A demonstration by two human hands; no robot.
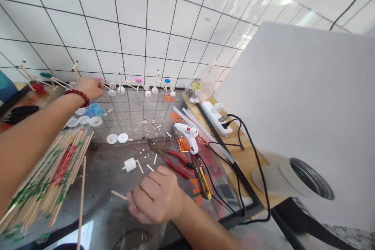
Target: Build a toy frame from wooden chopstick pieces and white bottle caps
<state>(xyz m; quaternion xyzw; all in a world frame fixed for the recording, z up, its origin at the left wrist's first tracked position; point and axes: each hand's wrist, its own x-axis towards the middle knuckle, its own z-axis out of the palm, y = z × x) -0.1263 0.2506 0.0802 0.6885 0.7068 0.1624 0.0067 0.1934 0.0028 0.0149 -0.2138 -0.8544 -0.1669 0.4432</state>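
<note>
On my feed's left, my bare forearm, cut off by the frame edge, hides part of the paper-wrapped wooden chopsticks [63, 164]. My left hand [90, 88] covers much of a small wooden-stick bicycle with white wheels [111, 92]; I can't tell its grip. My right hand [158, 195] is curled closed beside a short pale wooden stick [118, 194], contact unclear. Further right lies a white glue gun [189, 134].

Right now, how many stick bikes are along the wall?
4, in a row: teal-seated bike, far left; bike at the left hand, partly hidden; pink-seated bike, third; blue-seated bike, rightmost.
</note>
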